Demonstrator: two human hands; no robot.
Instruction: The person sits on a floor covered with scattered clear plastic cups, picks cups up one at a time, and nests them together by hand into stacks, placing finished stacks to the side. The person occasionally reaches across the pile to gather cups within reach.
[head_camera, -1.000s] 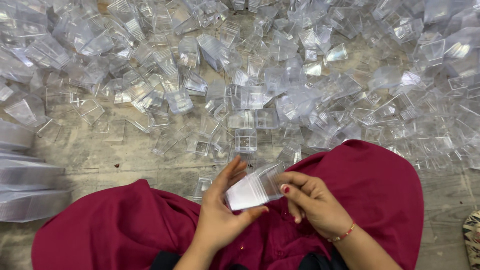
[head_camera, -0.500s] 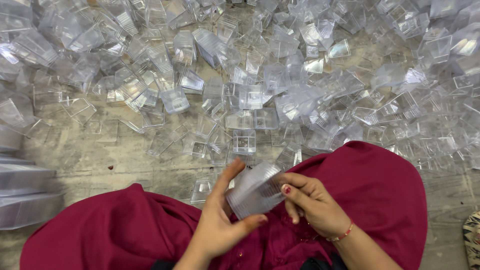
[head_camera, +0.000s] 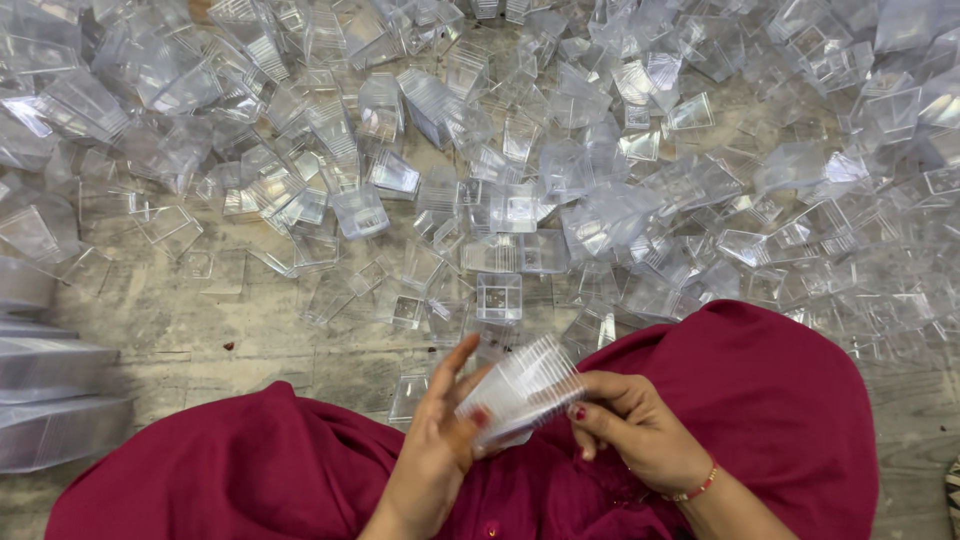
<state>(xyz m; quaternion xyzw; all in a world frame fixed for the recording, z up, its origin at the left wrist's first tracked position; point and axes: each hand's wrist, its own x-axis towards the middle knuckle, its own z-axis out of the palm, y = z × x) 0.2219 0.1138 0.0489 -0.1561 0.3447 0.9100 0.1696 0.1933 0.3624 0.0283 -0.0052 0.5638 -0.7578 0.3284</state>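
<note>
Floor (head_camera: 200, 340): bare grey stone, carrying the whole scatter.
Cups (head_camera: 560, 170): a wide litter of clear square plastic cups beyond the lap, tipped every way and overlapping; edges melt into one another, so single ones are hard to pick out.
Lap (head_camera: 760, 400): red cloth, just behind the stack, covering the legs entirely.
Stacks (head_camera: 50, 400): long nested rows far left of the lap, cut off by the frame.
Stack (head_camera: 520, 390): nested clear cups held over the lap, tilted, between both hands. Likely very light, thin-walled, stiff yet crushable, slick; best taken by the sides near the rims, gently.
Left hand (head_camera: 435, 450): grasping the stack's lower end, thumb across it, fingers raised.
Right hand (head_camera: 635, 425): fingertips pinching the stack's upper end.
Hidden: the cup count in the stack cannot be told.
</note>
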